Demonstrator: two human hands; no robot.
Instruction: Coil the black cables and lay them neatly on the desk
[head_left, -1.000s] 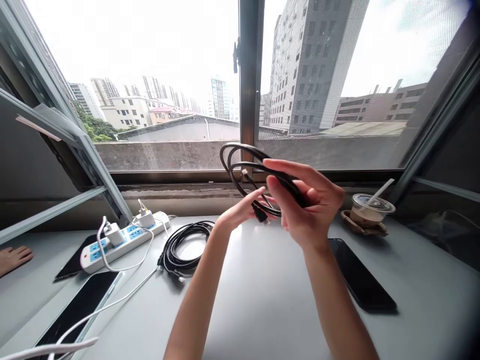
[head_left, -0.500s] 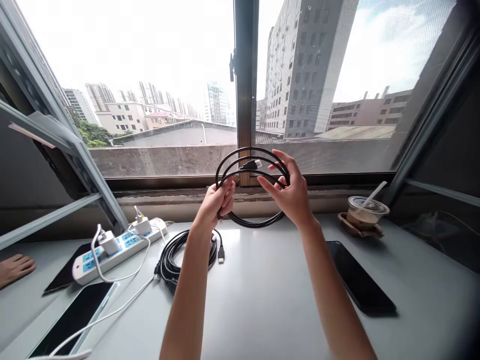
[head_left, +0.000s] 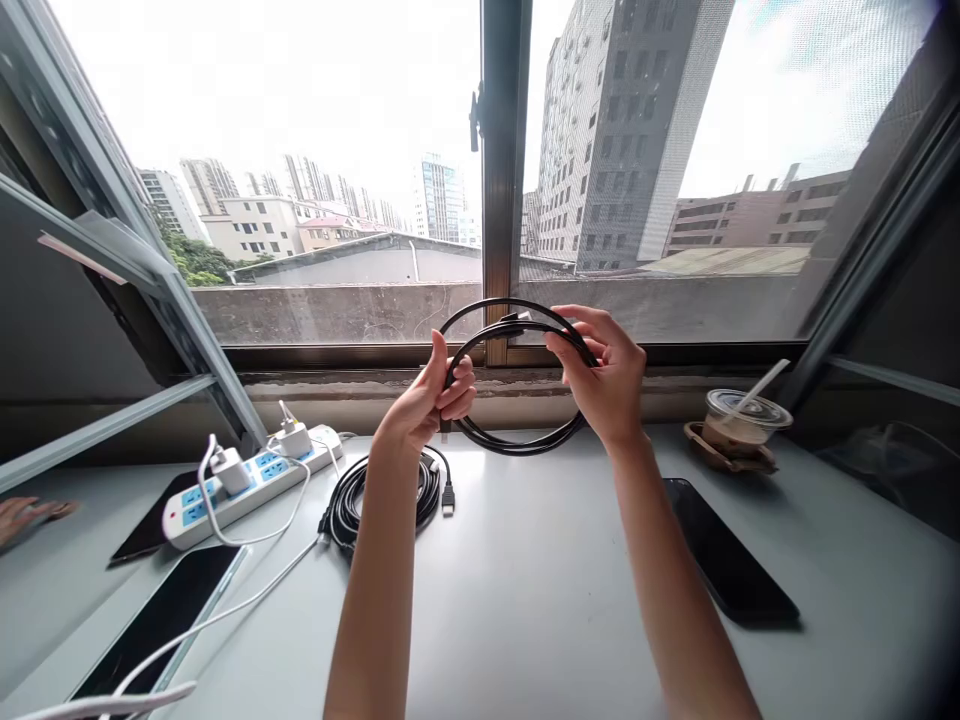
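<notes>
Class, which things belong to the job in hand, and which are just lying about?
Job:
left hand
right hand
looped black cable, in both hands
coiled black cable, perhaps

Apparently lying about:
power strip
phone at right
phone at near left
lidded cup with straw

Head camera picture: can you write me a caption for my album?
The left hand and right hand hold a looped black cable over a grey desk by the window.
</notes>
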